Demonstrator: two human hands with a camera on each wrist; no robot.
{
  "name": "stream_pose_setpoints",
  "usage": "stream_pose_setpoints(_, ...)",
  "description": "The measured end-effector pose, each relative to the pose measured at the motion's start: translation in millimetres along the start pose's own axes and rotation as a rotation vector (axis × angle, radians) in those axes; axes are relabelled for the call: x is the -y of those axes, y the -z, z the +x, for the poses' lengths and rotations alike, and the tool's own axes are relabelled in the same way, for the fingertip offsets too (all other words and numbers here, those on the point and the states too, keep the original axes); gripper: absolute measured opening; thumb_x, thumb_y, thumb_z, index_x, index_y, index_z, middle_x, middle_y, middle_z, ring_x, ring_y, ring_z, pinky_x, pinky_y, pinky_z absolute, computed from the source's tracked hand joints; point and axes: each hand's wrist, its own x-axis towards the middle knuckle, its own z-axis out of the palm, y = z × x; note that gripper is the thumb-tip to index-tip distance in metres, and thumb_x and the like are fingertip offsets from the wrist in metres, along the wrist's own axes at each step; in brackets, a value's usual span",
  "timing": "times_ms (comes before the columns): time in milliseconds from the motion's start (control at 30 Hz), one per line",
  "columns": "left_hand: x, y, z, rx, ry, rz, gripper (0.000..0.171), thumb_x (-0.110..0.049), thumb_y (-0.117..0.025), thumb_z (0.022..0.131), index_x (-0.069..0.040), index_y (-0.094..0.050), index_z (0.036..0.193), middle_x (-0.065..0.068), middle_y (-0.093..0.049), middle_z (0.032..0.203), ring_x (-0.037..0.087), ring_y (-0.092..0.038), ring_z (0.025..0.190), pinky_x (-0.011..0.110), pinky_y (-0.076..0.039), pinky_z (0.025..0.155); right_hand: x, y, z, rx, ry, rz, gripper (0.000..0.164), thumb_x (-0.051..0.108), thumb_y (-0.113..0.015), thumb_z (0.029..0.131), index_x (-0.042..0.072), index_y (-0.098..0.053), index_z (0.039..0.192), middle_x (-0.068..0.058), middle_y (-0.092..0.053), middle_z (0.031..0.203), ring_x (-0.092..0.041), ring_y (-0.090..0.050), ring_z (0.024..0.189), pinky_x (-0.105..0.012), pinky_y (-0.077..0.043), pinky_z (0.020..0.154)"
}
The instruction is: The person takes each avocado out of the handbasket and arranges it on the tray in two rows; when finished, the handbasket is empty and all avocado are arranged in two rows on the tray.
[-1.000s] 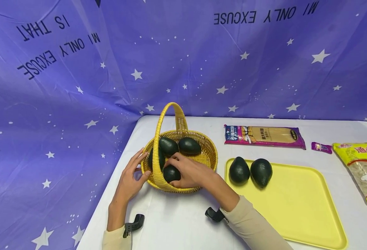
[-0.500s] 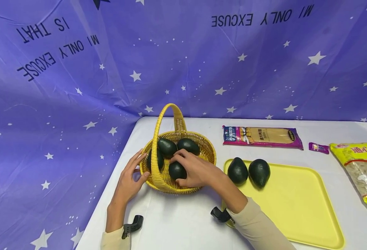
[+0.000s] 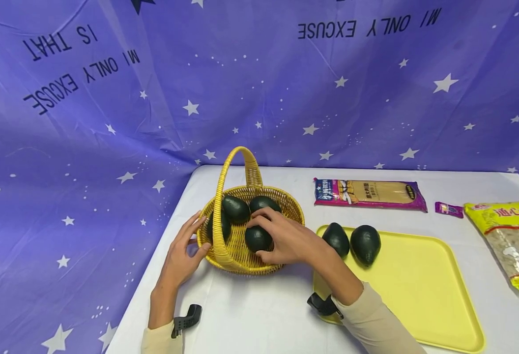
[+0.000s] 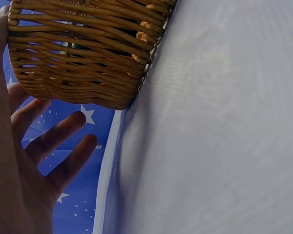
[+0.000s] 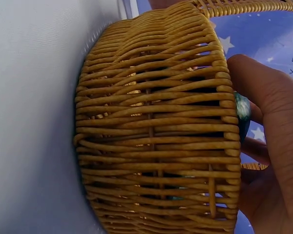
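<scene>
A yellow wicker basket (image 3: 300, 216) with a tall arched handle stands on the white table. Inside it my right hand (image 3: 288, 239) grips a dark green avocado (image 3: 258, 240), fingers over the far side and thumb at the near side. Most of that avocado (image 5: 242, 116) is hidden behind the basket's wall in the right wrist view. Three more avocados (image 3: 235, 209) lie along the left and back of the basket. My left hand (image 3: 182, 258) rests against the basket's left side, thumb at the rim; in the left wrist view its fingers (image 4: 71, 158) are spread and extended.
Right of the basket lies a yellow tray (image 3: 423, 295) with two avocados (image 3: 365, 246) at its back left corner. Behind it are a pack of spaghetti (image 3: 370, 194) and a small purple packet (image 3: 448, 209). A yellow bag of pasta (image 3: 509, 241) lies far right. A starry purple cloth hangs behind.
My right hand has shifted the gripped avocado rightward inside the basket, away from the handle's near foot. The left hand stays at the basket's left side.
</scene>
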Motion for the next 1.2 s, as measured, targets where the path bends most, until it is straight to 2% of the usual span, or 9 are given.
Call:
stream_pose_setpoints(267, 0.2, 0.0, -0.4, 0.008, 0.007, 0.001, 0.071, -0.014, -0.078, 0.097, -0.022, -0.051, 0.162, -0.001, -0.04, 0.172, 0.019, -0.059, 0.133, 0.013, -0.053, 0.099, -1, 8, -9, -0.029, 0.004, -0.009, 0.059, 0.031, -0.085, 0.087, 0.017, -0.064, 0.141, -0.009, -0.051, 0.154, -0.026, -0.061, 0.133, -0.043, -0.058, 0.103)
stream_pose_setpoints(600, -1.7, 1.5, -0.4, 0.002, 0.023, 0.015, 0.071, -0.016, -0.078, 0.097, -0.027, -0.051, 0.162, -0.004, -0.04, 0.171, 0.011, -0.051, 0.144, 0.012, -0.052, 0.099, -3, 19, -15, -0.05, -0.01, -0.017, 0.06, 0.031, -0.085, 0.088, 0.017, -0.064, 0.143, -0.01, -0.05, 0.157, -0.029, -0.058, 0.136, -0.045, -0.059, 0.103)
stream_pose_setpoints(900, -2.6, -0.6, -1.3, 0.0, 0.017, 0.014, 0.07, -0.017, -0.078, 0.097, -0.023, -0.052, 0.162, -0.002, -0.041, 0.171, 0.012, -0.052, 0.142, 0.011, -0.052, 0.098, -4, 23, -23, -0.063, -0.003, -0.037, 0.06, 0.031, -0.084, 0.088, 0.019, -0.063, 0.143, -0.007, -0.049, 0.157, -0.024, -0.062, 0.128, -0.038, -0.061, 0.09)
stream_pose_setpoints(1200, -1.3, -0.5, -0.8, 0.005, 0.024, 0.019, 0.07, -0.018, -0.078, 0.097, -0.025, -0.052, 0.162, -0.004, -0.04, 0.171, 0.012, -0.051, 0.143, 0.011, -0.052, 0.098, -7, 33, -31, -0.078, -0.02, -0.048, 0.06, 0.032, -0.083, 0.088, 0.02, -0.063, 0.143, -0.004, -0.05, 0.158, -0.021, -0.062, 0.128, -0.038, -0.059, 0.094)
